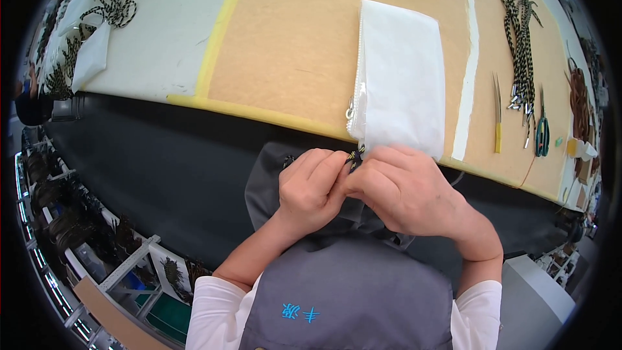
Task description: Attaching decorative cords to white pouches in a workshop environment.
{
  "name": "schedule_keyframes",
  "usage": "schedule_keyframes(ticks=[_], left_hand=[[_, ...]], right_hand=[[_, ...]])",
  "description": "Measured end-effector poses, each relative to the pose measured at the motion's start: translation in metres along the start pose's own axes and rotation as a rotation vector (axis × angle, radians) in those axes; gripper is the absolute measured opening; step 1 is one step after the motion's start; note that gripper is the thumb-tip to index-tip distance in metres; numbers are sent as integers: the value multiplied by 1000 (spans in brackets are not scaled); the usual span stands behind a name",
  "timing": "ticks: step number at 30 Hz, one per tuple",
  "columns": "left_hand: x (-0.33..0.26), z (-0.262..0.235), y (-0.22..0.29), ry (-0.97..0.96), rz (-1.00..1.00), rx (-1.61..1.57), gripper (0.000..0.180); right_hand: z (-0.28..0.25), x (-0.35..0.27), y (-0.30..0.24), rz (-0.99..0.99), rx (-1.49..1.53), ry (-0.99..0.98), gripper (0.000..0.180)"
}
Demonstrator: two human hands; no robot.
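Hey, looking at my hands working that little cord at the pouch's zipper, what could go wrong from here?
1. The white zippered pouch overhangs the table edge; tugging might drag it off.
2. The left hand and right hand hide the black-and-yellow cord end, so a slipped knot may go unnoticed.
3. The tweezers and green-handled pliers lie near the edge; a sweeping right forearm might knock them.
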State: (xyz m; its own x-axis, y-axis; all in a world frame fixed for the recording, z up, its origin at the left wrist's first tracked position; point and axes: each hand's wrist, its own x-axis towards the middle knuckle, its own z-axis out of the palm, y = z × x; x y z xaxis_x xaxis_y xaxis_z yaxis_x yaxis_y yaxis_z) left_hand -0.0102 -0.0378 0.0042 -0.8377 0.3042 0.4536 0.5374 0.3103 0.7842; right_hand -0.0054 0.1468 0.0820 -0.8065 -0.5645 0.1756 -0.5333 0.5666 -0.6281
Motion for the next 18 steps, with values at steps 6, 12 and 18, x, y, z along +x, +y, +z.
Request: schedule_keyframes(ticks=[6, 12, 18], left_hand=[[-2, 1, -5, 77, 55, 310, 23], [-10, 4, -20, 162, 272, 486, 27], [-5, 7, -14, 124, 213, 395, 24]], right_hand=[[-5, 54, 33, -24, 39, 25, 10], [-4, 60, 35, 35, -93, -56, 6], [2, 47, 22, 79, -174, -1, 10]])
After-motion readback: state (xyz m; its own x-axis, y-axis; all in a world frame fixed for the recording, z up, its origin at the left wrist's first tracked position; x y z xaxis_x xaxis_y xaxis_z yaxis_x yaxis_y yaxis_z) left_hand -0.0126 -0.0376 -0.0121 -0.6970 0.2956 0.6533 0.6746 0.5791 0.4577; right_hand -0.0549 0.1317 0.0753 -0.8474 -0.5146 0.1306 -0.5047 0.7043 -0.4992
